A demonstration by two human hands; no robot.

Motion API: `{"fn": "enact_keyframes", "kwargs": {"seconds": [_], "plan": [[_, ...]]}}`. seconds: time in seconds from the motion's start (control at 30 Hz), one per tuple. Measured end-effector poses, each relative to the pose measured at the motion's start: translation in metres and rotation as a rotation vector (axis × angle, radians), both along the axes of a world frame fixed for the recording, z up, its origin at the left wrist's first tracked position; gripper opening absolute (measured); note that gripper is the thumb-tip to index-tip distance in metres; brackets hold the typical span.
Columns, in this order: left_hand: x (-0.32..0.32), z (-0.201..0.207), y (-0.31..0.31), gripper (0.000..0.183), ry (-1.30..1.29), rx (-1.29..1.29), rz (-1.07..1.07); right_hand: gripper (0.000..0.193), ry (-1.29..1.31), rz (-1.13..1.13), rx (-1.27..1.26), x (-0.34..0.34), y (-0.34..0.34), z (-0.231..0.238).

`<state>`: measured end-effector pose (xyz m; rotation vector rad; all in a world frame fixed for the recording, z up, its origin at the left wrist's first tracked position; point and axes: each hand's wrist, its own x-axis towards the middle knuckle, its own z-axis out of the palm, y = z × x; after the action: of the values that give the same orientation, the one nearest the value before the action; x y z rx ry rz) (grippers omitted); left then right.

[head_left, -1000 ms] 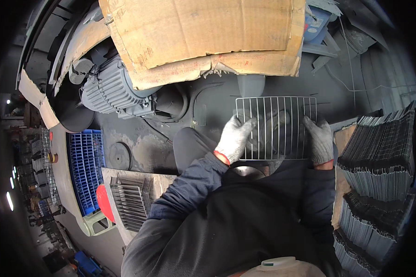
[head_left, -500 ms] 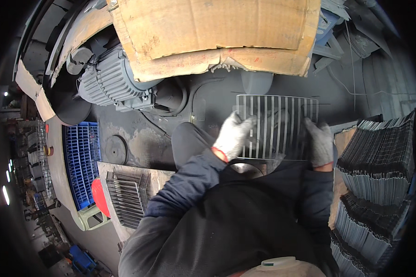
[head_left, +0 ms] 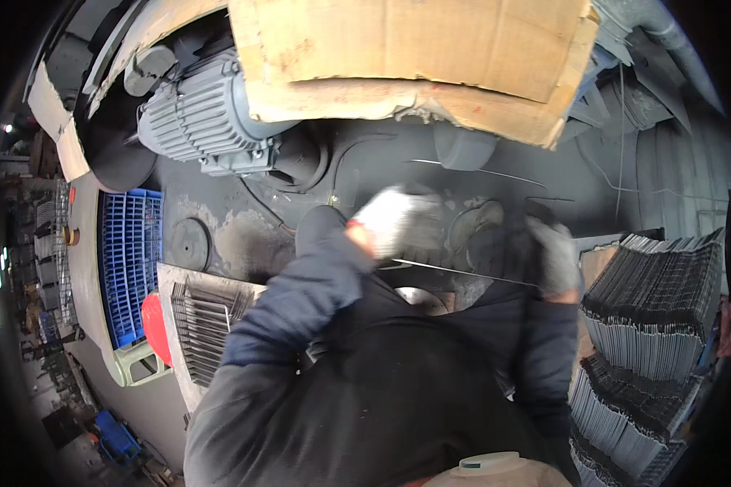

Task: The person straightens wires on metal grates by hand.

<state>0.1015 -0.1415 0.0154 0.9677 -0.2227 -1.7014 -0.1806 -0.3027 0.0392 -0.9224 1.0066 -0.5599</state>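
A thin metal grate of parallel bars is between my hands over my lap. Its bars are smeared by motion, and the near rim of the grate (head_left: 467, 273) shows as a thin bright line. My left hand (head_left: 394, 223), in a pale work glove, is blurred at the left side of the grate and closed on it. At the right side, my gloved right hand (head_left: 554, 253) grips the other end, its fingers dark and partly lost in shadow.
Stacked grates (head_left: 654, 284) stand close on my right. More grates (head_left: 207, 325) lie on a board at my left, near a blue plastic crate (head_left: 131, 268). A grey electric motor (head_left: 195, 114) sits ahead left, and a cardboard sheet (head_left: 406, 49) hangs in front.
The grate has turned from showing its bars clearly to a blurred view with thin rims. My left hand has moved left and slightly nearer; the view has shifted a little.
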Motion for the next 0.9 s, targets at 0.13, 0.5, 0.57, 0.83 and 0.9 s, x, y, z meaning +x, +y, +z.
{"fn": "enact_keyframes", "kwargs": {"seconds": [0.13, 0.5, 0.57, 0.83, 0.9], "plan": [[-0.059, -0.029, -0.044, 0.029, -0.015, -0.034, 0.136, 0.028, 0.058, -0.048, -0.079, -0.054, -0.025, 0.018], [0.077, 0.034, 0.152, 0.028, -0.588, 0.370, 0.434, 0.036, 0.077, 0.536, -0.399, 0.120, 0.091, -0.043], [0.076, 0.056, 0.176, 0.028, -0.699, 0.284, 0.495, 0.037, 0.274, 0.744, -0.974, 0.114, 0.099, 0.018], [-0.012, 0.147, 0.133, 0.039, -1.902, -0.360, -0.045, 0.039, 0.180, 0.874, -0.912, 0.079, 0.112, 0.106], [-0.030, 0.142, 0.122, 0.061, -2.070, -0.526, 0.477, 0.028, 0.135, 0.882, -0.927, 0.067, 0.120, 0.096]]}}
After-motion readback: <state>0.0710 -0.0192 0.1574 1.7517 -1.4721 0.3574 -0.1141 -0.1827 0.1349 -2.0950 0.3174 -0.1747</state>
